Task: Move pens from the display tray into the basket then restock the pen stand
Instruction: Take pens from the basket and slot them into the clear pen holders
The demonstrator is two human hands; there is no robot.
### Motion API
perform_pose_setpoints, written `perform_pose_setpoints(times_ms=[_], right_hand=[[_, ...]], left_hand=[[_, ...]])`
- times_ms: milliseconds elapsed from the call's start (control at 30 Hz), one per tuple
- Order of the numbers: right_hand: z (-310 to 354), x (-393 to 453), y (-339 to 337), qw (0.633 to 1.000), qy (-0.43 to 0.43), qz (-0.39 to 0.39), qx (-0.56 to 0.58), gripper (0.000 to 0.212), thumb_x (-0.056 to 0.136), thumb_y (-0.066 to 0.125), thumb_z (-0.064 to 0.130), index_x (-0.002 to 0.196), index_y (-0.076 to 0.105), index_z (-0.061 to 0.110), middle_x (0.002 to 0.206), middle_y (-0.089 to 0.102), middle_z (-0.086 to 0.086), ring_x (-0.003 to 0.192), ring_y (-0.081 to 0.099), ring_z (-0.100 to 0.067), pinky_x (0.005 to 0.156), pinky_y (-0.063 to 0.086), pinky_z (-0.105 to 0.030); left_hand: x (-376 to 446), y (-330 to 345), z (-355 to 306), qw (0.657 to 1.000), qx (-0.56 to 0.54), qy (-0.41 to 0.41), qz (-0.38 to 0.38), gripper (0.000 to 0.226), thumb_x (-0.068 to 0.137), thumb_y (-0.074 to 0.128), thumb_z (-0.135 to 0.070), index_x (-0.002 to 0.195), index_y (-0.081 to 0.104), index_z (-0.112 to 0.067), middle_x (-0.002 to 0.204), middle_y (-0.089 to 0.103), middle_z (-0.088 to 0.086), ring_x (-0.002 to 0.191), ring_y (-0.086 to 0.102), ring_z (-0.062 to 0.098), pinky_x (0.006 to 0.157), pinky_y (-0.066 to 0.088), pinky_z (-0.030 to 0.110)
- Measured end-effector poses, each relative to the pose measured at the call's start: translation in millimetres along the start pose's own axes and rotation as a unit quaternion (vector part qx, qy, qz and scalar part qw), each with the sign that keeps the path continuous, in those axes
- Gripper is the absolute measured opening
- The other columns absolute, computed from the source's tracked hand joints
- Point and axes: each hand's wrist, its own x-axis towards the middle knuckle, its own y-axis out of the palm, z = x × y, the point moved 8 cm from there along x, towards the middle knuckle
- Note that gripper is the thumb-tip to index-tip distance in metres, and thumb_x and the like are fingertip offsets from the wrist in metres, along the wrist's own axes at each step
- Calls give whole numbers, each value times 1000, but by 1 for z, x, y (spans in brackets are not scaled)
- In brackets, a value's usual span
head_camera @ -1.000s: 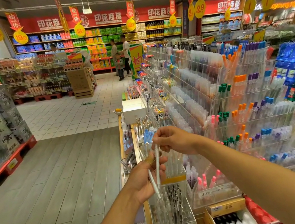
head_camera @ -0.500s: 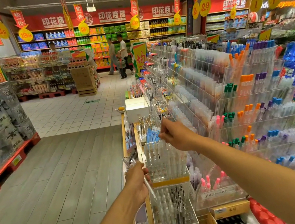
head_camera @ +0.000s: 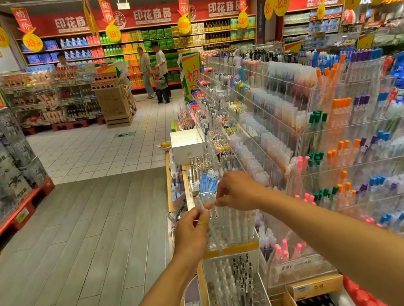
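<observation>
The long tiered clear-acrylic pen display rack [head_camera: 284, 122] runs along your right side, its compartments packed with pens capped in orange, green, pink and blue. At its near end, in front of you, stands the clear acrylic pen stand with a yellow band [head_camera: 230, 249], filled with upright translucent white pens [head_camera: 234, 222]; a lower clear compartment [head_camera: 238, 297] below it holds darker pens.

Your two forearms reach in from the bottom edge and meet just above that stand. Your left hand [head_camera: 191, 231] is curled closed around a slim translucent white pen [head_camera: 214, 237], which slants down past your palm toward the yellow band. Your right hand [head_camera: 238, 191] has its fingertips [head_camera: 219, 202] pinched together at the tops of the upright pens, right beside your left thumb; whether they grip a pen, you cannot tell here.
</observation>
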Motion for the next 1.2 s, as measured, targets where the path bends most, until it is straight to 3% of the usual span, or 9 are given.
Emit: perform_pose_setpoints(times_ms=[100, 200, 333, 467, 567, 700, 833, 1067, 1200], right_hand=[[-2, 7, 3, 999, 29, 17, 4, 28, 87, 70, 39, 84, 78, 13, 71, 66, 4, 60, 53, -6, 56, 40, -22], [-6, 7, 5, 998, 43, 19, 29, 29, 86, 71, 43, 83, 78, 14, 76, 70, 1, 65, 57, -9, 61, 46, -26], [-15, -10, -3, 996, 29, -21, 86, 30, 86, 70, 44, 101, 74, 19, 95, 69, 4, 79, 57, -7, 68, 42, -22], [-28, -36, -14, 982, 22, -106, 156, 21, 83, 74, 40, 94, 71, 23, 89, 59, 13, 69, 48, 4, 63, 35, -13], [-38, -53, -14, 972, 25, -134, 191, 13, 82, 76, 34, 83, 69, 23, 82, 59, 13, 68, 51, -1, 64, 42, -18], [-50, -67, -10, 963, 36, -142, 227, 13, 81, 78, 31, 76, 67, 28, 80, 62, 10, 72, 57, -3, 65, 48, -20], [-58, -76, -3, 960, 51, -131, 242, 11, 82, 78, 26, 81, 68, 30, 81, 61, 16, 69, 59, 8, 62, 46, -9], [-60, -82, 1, 959, 69, -133, 239, 7, 83, 76, 23, 86, 71, 27, 84, 59, 13, 73, 57, 10, 64, 45, -7], [-62, -85, 7, 958, 99, -120, 242, 8, 85, 74, 25, 93, 72, 24, 80, 60, 13, 71, 54, 15, 63, 42, -3]], left_hand=[[2, 0, -9, 995, 65, 73, -28, 17, 101, 54, -26, 96, 69, -23, 105, 60, 16, 87, 63, 32, 84, 54, 53], [2, 1, -12, 989, 88, 111, -47, 18, 100, 55, -18, 90, 68, -11, 102, 61, 12, 84, 63, 30, 80, 54, 53], [3, -2, -18, 982, 111, 132, -76, 19, 100, 54, -20, 105, 69, -9, 100, 58, 3, 88, 62, 24, 80, 53, 49], [5, 2, -18, 976, 145, 146, -69, 20, 100, 55, -14, 104, 69, -2, 99, 56, 8, 92, 60, 26, 81, 52, 46], [6, 11, -11, 974, 173, 141, -37, 19, 99, 56, -12, 91, 65, 3, 98, 55, 11, 96, 61, 29, 82, 50, 45], [8, 19, -3, 966, 225, 130, -11, 19, 99, 57, -15, 91, 64, 0, 96, 56, 9, 91, 58, 28, 78, 50, 42], [12, 22, -1, 967, 230, 112, -9, 8, 94, 64, -14, 93, 61, -7, 87, 62, 5, 81, 58, 24, 72, 49, 39], [23, 25, -2, 959, 265, 102, 4, 7, 93, 67, -17, 92, 64, -11, 87, 65, 2, 81, 60, 22, 71, 50, 35], [27, 23, 5, 961, 263, 79, -1, 6, 92, 69, -19, 88, 67, -15, 77, 61, -9, 75, 59, 17, 61, 42, 26]])
